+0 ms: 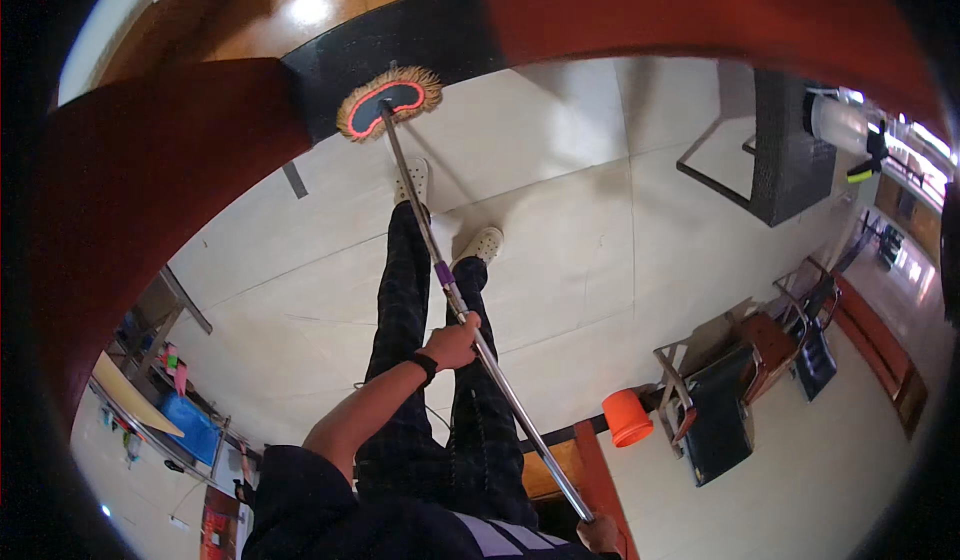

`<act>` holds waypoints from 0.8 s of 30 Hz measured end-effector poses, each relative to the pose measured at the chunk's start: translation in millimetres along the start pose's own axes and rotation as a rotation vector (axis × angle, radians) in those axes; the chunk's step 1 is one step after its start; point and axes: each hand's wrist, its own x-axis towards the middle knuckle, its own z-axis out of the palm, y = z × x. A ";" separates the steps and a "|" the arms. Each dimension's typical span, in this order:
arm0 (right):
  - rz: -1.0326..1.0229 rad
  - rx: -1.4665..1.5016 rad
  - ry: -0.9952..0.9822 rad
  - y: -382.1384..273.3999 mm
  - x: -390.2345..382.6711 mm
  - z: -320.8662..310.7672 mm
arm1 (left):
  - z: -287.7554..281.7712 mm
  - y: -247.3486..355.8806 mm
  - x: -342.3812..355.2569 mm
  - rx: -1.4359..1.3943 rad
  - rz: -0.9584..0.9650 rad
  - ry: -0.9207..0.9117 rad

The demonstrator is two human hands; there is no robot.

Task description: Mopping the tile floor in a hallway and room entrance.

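Observation:
I hold a long-handled mop with a silver telescopic pole and a purple collar. About mid-pole, my left hand is wrapped round it, just below the collar; a black band is on that wrist. My right hand, partly cut off at the lower edge, is closed round the pole's near end. The pole slants away to the far left. At its far end the tan fringed mop head, edged in bright pink-red, lies over a black panel. Whether it presses on that surface I cannot tell.
Red panels flank the black one, curving across the far side. An orange bucket stands right of me, beside dark-seated chairs. A dark block-like piece of furniture is at the far right. Blue plastic shows at left. Pale tiles surround my feet.

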 end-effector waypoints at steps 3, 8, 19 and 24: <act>0.131 -0.138 -0.146 -38.5 15.7 -13.7 | -24.2 -28.4 -10.2 0.015 -0.021 0.105; -0.133 -0.073 -0.060 -77.5 41.9 22.0 | -87.8 -65.8 2.5 -0.036 -0.039 0.234; -0.265 0.002 -0.069 -250.2 111.7 -22.3 | -235.6 -109.3 38.8 -0.173 -0.110 0.566; -0.310 0.053 -0.048 -245.3 102.8 -17.1 | -237.3 -101.8 24.4 -0.094 -0.155 0.457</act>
